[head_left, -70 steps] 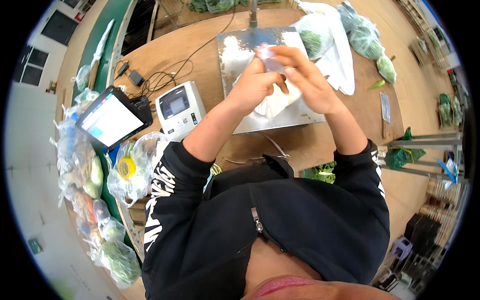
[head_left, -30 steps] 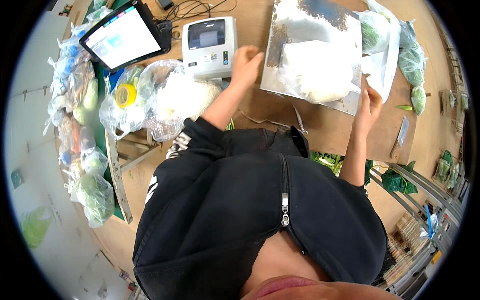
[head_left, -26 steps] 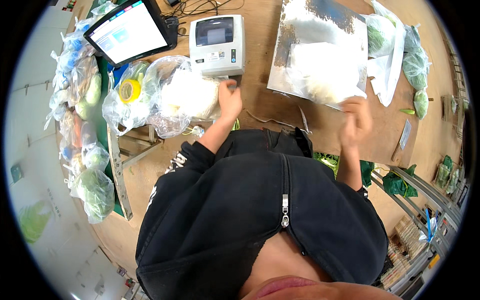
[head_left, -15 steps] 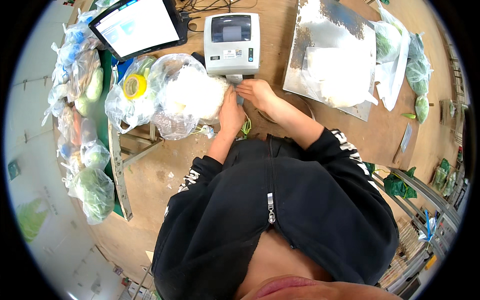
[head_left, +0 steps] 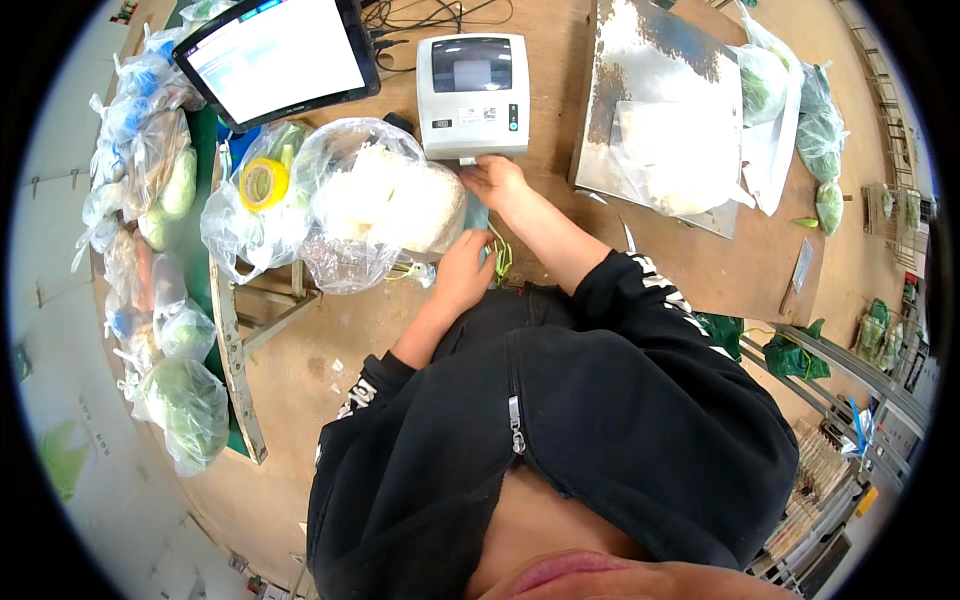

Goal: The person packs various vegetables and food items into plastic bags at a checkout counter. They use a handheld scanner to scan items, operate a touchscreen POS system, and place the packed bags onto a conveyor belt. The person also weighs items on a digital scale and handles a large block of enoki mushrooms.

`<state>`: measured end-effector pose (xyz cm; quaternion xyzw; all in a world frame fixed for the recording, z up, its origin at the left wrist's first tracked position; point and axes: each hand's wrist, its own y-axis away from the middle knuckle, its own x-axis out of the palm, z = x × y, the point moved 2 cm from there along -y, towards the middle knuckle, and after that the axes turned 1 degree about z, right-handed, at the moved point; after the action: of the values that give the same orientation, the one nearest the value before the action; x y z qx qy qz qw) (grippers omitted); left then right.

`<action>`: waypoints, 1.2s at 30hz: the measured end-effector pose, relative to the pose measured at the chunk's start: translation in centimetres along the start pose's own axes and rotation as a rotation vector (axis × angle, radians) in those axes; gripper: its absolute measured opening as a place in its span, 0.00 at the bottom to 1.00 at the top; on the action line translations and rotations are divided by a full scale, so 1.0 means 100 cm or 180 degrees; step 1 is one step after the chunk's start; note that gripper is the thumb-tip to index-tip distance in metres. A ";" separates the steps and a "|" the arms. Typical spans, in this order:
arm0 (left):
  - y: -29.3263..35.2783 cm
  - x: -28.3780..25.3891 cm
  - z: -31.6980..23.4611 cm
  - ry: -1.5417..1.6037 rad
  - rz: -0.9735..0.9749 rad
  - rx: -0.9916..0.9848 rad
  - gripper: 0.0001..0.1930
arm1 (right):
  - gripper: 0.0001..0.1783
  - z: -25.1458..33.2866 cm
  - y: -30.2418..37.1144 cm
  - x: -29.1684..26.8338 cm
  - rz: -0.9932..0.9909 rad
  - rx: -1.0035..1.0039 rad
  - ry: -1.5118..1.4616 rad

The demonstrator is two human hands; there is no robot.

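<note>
Gripping half-hidden label strip (head_left: 478,215), hands (head_left: 493,181) overlapping

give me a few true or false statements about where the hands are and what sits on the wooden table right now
1. The right hand is at the front slot of the small white label printer. True.
2. The left hand grips the yellow tape roll. False: it is beside the clear plastic bag of white vegetables, the roll lying apart.
3. The shiny metal scale plate is bare. False: a clear filled bag lies on it.
4. The tilted touchscreen monitor is lit. True.
</note>
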<state>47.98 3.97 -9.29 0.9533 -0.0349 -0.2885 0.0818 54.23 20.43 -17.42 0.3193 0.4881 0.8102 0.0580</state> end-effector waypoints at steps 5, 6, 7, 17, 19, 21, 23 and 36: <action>0.020 -0.014 -0.007 0.0269 0.0047 -0.0068 0.13 | 0.14 0.002 0.020 0.006 -0.0203 -0.0165 -0.0628; 0.022 -0.015 -0.006 0.0416 0.0050 -0.0102 0.13 | 0.13 0.005 0.020 0.005 -0.0050 -0.0129 -0.0878; 0.024 -0.016 -0.004 0.0457 0.0078 -0.0084 0.12 | 0.12 0.007 0.019 0.010 0.0061 -0.0216 -0.1015; 0.028 -0.031 -0.014 0.0699 -0.0096 -0.0147 0.09 | 0.15 0.007 -0.007 0.002 -0.0277 -0.0015 -0.0912; 0.030 -0.032 -0.014 0.0773 -0.0131 -0.0170 0.09 | 0.16 0.004 -0.010 0.001 -0.0211 0.0032 -0.1181; 0.032 -0.033 -0.013 0.0843 -0.0156 -0.0148 0.09 | 0.16 0.002 -0.006 0.004 -0.0008 0.0050 -0.1122; 0.032 -0.036 -0.012 0.0822 -0.0196 -0.0198 0.08 | 0.16 0.002 0.001 0.004 0.0052 0.0096 -0.0976; 0.016 -0.030 -0.016 0.0717 -0.0066 -0.0111 0.08 | 0.09 0.012 0.046 -0.052 0.0223 -0.0297 0.1092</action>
<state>46.34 2.98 -6.10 0.9785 -0.0106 -0.1810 0.0988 60.03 16.88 -15.65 0.1902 0.4413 0.8761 -0.0397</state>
